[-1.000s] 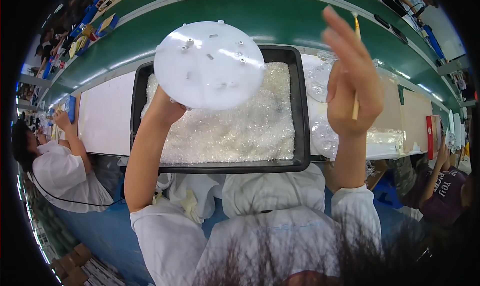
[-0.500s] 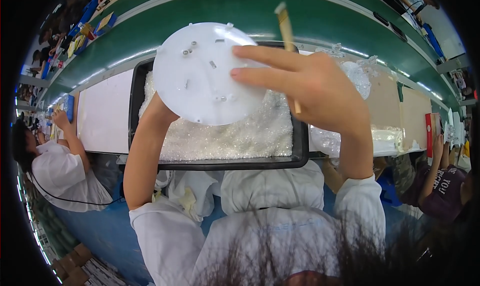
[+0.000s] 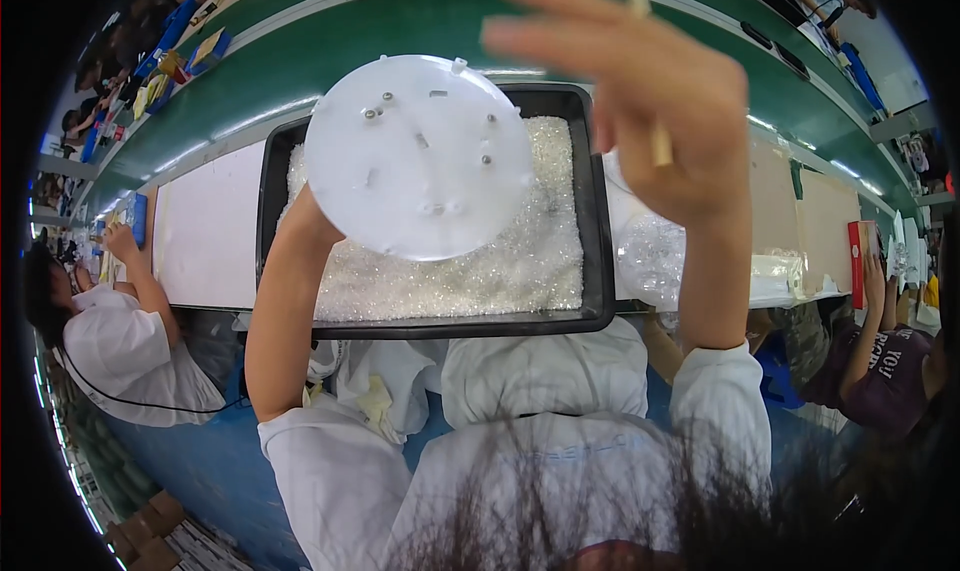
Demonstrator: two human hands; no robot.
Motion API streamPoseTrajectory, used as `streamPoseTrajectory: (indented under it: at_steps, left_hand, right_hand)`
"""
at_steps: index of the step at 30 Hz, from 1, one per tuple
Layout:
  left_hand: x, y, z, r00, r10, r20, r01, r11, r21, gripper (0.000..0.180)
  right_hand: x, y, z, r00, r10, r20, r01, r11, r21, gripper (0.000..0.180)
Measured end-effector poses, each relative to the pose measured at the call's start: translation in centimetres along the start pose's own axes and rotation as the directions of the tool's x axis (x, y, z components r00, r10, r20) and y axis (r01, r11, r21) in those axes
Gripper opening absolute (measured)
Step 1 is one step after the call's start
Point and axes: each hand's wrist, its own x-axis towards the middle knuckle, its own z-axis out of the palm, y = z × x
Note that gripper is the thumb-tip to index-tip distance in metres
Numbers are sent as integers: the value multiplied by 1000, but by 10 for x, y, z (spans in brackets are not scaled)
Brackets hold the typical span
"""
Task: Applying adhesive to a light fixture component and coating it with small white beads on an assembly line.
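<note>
A white round disc (image 3: 415, 166) with small metal studs and slots is held up over a black tray (image 3: 598, 241). My left hand (image 3: 318, 217) holds it from underneath; the disc hides those fingers. Clear, glittering granules (image 3: 460, 283) fill the tray. Up and to the right of the disc, apart from it, is my right hand (image 3: 672, 111), blurred by motion. A thin wooden-handled brush (image 3: 662, 145) is gripped in it, while some fingers stretch out to the left. The hand and the top of the picture hide most of the brush.
Crumpled clear plastic (image 3: 650, 263) lies right of the tray. A white board (image 3: 208, 226) is to its left. Beyond runs a green bench surface (image 3: 420, 26). Co-workers sit at both sides, one in a white shirt (image 3: 125, 346), another near a red box (image 3: 858, 261).
My right hand has moved up and away from the disc with the brush, uncovering two studs on the disc's right side. The disc has shifted slightly down, still in my left hand.
</note>
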Motion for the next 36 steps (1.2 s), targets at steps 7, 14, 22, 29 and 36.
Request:
streamPoseTrajectory:
  at_steps: [7,14,22,29,36]
  left_hand:
    - [-9,-5,10,985,148,86,-171,851,497,47]
    - [-8,-8,12,948,218,231,-309,462,831,47]
    - [-6,-11,7,907,235,350,-409,296,863,45]
    - [22,-18,20,940,57,337,-317,514,798,44]
    - [2,0,5,928,-111,356,-176,712,680,44]
  right_hand:
    - [10,-3,15,999,-21,-29,20,998,-51,62]
    - [20,-2,13,948,-137,-287,118,989,-85,44]
    - [23,-20,44,959,-212,-190,223,974,38,30]
    - [26,-16,45,954,-289,-83,293,955,37,28]
    - [19,-17,49,930,-327,-169,339,939,47,29]
